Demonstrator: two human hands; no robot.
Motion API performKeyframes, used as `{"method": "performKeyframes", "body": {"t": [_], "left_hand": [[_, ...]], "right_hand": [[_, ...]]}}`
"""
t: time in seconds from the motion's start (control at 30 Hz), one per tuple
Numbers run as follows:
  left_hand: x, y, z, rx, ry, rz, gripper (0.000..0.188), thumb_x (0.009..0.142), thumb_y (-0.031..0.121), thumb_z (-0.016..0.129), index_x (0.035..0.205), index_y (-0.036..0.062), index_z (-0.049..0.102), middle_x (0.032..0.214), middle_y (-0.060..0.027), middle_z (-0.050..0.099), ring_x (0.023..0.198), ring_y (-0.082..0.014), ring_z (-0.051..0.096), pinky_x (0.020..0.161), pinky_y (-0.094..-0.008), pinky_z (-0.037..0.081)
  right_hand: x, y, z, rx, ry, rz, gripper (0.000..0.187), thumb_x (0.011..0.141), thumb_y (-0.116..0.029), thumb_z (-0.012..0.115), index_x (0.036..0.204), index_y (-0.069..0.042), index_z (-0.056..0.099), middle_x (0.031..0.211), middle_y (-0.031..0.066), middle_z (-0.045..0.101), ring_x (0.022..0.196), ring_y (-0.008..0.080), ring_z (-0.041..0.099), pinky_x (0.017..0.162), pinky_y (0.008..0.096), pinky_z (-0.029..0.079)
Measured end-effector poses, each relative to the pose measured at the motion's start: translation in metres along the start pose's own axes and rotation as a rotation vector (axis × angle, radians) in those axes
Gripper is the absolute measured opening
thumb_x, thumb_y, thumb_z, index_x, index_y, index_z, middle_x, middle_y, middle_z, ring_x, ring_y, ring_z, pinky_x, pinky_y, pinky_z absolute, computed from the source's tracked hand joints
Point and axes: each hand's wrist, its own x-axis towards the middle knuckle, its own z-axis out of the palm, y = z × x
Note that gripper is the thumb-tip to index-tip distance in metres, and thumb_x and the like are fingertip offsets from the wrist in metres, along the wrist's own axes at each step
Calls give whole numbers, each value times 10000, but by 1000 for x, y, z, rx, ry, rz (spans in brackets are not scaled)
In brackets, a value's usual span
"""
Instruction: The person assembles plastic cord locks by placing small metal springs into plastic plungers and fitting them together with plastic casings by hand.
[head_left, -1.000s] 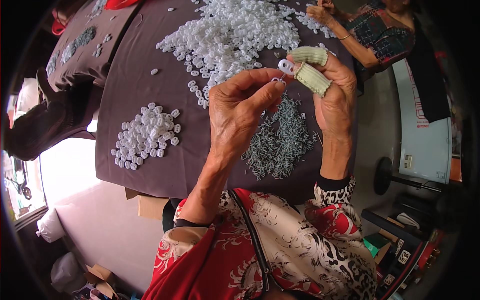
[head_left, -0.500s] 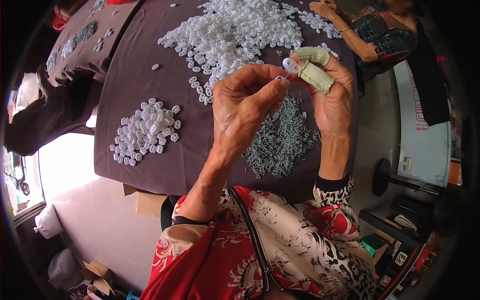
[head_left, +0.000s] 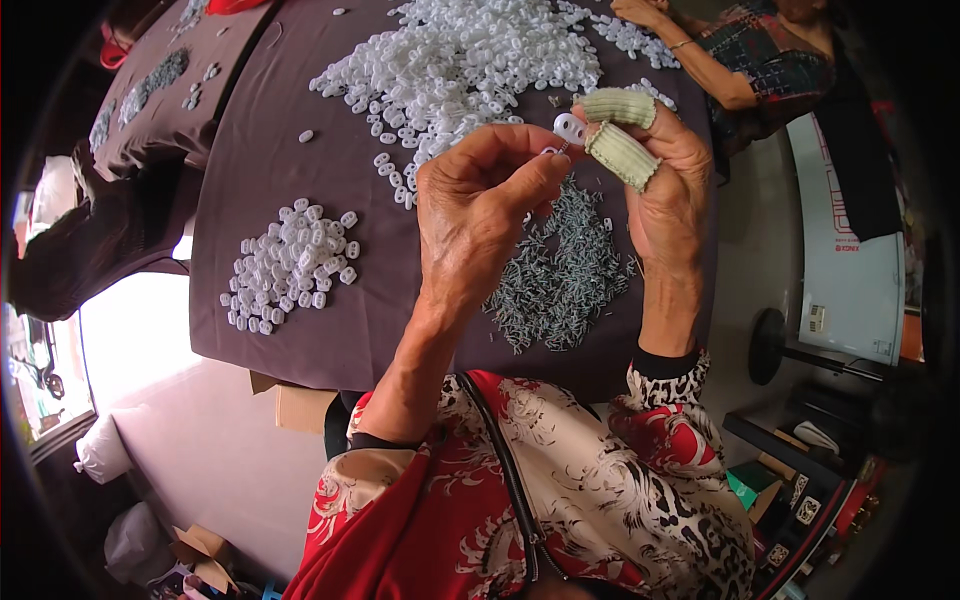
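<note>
**Pin meets clip above the pin heap**

Since half a second ago my hands have barely shifted; they stay raised together over the dark cloth. My right hand, two fingers wrapped in pale green ribbed guards, pinches a small white plastic clip. My left hand is closed on a thin grey metal pin, its tip at the clip. Below my hands lies the heap of grey pins; left of my left hand sits a small pile of white pieces, seemingly done. Beyond my fingers, the big white mound seemingly remains.
</note>
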Motion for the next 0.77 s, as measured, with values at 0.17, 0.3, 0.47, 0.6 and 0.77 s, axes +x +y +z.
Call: {"method": "performKeyframes", "body": {"t": [0.17, 0.3, 0.47, 0.6, 0.77], "left_hand": [[-1, 1, 1, -6, 7, 12, 108, 756, 50, 628, 832, -26, 613, 668, -27, 586, 552, -57, 500, 495, -178, 400], [-1, 2, 1, 9, 19, 9, 115, 752, 58, 635, 835, -20, 615, 638, -21, 567, 548, -60, 505, 495, -178, 400], [-2, 2, -2, 38, 28, 8, 130, 745, 72, 647, 839, -14, 618, 630, -17, 567, 539, -61, 506, 482, -176, 389], [-2, 3, -1, 50, 32, 0, 144, 742, 75, 653, 849, -15, 621, 629, -16, 570, 533, -62, 508, 471, -175, 381], [-2, 2, -1, 68, 25, 21, 148, 745, 79, 654, 861, -9, 628, 635, -27, 577, 541, -74, 518, 479, -181, 389]], "right_hand": [[0, 1, -2, -63, -37, -48, 227, 782, -8, 536, 999, 46, 574, 936, 129, 616, 863, 172, 596, 813, 293, 467], [-1, -4, 0, -52, -53, -48, 244, 769, 10, 527, 1005, 57, 566, 940, 142, 614, 871, 180, 598, 817, 296, 470], [0, -2, 2, -66, -59, -41, 249, 768, 11, 512, 1006, 61, 565, 937, 147, 616, 850, 188, 607, 800, 294, 481], [0, -1, 3, -23, -20, -66, 217, 767, 21, 528, 969, 15, 607, 868, 82, 635, 808, 112, 594, 727, 222, 476], [-2, -1, 3, -67, -17, -83, 213, 774, 13, 530, 971, 2, 612, 869, 73, 637, 807, 109, 592, 722, 218, 474]]}}
